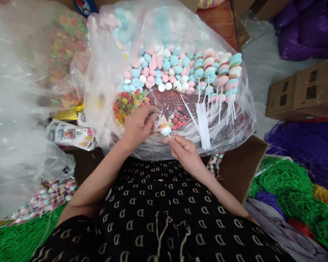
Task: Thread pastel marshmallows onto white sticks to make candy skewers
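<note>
My right hand (183,148) pinches a white stick; on its upper part sit a few candies (165,130), white and pale blue with coloured rings above. Just left of the stick's tip, my left hand (140,123) is closed, thumb and fingertips together; whatever they hold is too small to make out. Beside it lies a pile of small coloured ring candies (125,103), and a few pinkish-red rings (178,120) lie to the right. Behind them spread loose pink, blue and white marshmallow-like candies (158,67). Several loaded candy skewers (221,74) rest at the right.
Clear plastic sheeting (243,109) covers the work surface. A bundle of white sticks (203,125) lies right of my hands. At the left stand a large plastic bag of rings (67,54) and printed packets (68,131). Cardboard boxes (300,91) and green strands (287,185) are at the right.
</note>
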Available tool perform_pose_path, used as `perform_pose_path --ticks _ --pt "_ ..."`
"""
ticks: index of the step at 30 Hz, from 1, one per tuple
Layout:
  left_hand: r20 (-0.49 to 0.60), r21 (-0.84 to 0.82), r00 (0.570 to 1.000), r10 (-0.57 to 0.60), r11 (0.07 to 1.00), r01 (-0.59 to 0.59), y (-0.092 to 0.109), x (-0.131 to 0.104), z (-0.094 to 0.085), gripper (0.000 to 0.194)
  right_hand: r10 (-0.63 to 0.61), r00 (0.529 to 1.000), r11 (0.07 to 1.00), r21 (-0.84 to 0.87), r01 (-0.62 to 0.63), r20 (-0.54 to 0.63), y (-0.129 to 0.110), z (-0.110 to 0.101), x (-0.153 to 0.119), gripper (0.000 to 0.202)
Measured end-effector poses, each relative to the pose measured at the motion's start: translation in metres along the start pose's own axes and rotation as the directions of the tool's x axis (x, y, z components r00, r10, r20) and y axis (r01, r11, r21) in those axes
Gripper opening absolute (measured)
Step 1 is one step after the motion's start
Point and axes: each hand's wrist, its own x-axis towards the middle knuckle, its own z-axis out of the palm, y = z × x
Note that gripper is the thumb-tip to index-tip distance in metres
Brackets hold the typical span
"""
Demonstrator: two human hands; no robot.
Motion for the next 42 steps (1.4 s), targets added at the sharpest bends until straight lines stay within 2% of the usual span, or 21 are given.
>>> perform_pose_path --ticks 2,5,7,9,10,13,15,18,23,26,28,30,31,33,35,42 --pt "0.089 0.134 0.992 0.088 0.986 -0.100 0.000 -0.007 0.006 0.014 0.014 1.000 0.999 0.045 -0.013 -0.017 0.002 0.000 0.002 0.035" --pt "0.204 0.133 0.969 0.138 0.977 -0.167 0.001 -0.010 0.011 0.025 0.000 0.999 0.996 0.094 0.004 -0.045 0.008 -0.002 0.005 0.036" --pt "0.192 0.138 0.972 0.135 0.977 -0.163 0.001 -0.006 0.005 0.031 -0.018 0.999 0.995 0.100 0.023 -0.050 0.012 -0.003 0.006 0.037" --pt "0.138 0.253 0.984 0.113 0.956 -0.146 0.000 0.001 -0.007 0.032 -0.034 0.998 0.993 0.109 0.040 -0.060 0.014 -0.005 0.006 0.038" --pt "0.129 0.354 0.986 0.102 0.924 -0.142 -0.001 0.006 -0.014 0.030 -0.038 0.997 0.992 0.118 0.046 -0.069 0.015 -0.006 0.006 0.037" --pt "0.264 0.643 0.964 0.012 0.743 -0.185 -0.003 0.014 -0.031 0.020 -0.040 0.995 0.988 0.144 0.054 -0.096 0.015 -0.007 0.007 0.036" --pt "0.346 0.740 0.937 -0.049 0.628 -0.241 -0.002 0.014 -0.033 0.017 -0.035 0.994 0.987 0.152 0.051 -0.102 0.015 -0.007 0.008 0.036" --pt "0.414 0.773 0.908 -0.065 0.552 -0.313 0.000 0.011 -0.027 0.017 -0.028 0.996 0.988 0.146 0.041 -0.090 0.016 -0.006 0.008 0.036" --pt "0.420 0.741 0.907 -0.033 0.589 -0.322 -0.003 0.014 -0.018 0.015 -0.034 0.996 0.994 0.101 0.042 -0.080 0.021 -0.005 0.007 0.039" --pt "0.405 0.686 0.914 -0.039 0.674 -0.275 -0.005 0.016 -0.021 0.008 -0.038 0.995 0.995 0.086 0.046 -0.089 0.022 -0.005 0.006 0.039" --pt "0.355 0.582 0.933 -0.057 0.795 -0.173 -0.005 0.016 -0.024 0.003 -0.034 0.996 0.996 0.076 0.041 -0.084 0.021 -0.005 0.004 0.038" --pt "0.253 0.336 0.964 -0.081 0.942 -0.009 -0.005 0.016 -0.027 0.009 -0.031 0.998 0.998 0.059 0.034 -0.054 0.017 -0.005 0.003 0.037" --pt "0.201 0.165 0.975 -0.099 0.984 0.066 -0.005 0.017 -0.027 0.012 -0.031 0.999 0.998 0.046 0.032 -0.032 0.014 -0.005 0.002 0.036" --pt "0.133 -0.153 0.981 -0.144 0.975 0.163 -0.006 0.018 -0.027 0.017 -0.034 0.999 0.999 0.019 0.034 0.007 0.009 -0.004 0.001 0.034" --pt "0.124 -0.332 0.975 -0.187 0.918 0.218 -0.005 0.020 -0.024 0.019 -0.050 0.999 0.999 -0.004 0.050 0.021 0.005 -0.004 0.000 0.033" --pt "0.223 -0.534 0.922 -0.317 0.752 0.388 0.003 0.018 -0.016 0.022 -0.060 0.997 0.998 -0.033 0.062 0.039 0.001 -0.003 -0.001 0.031"
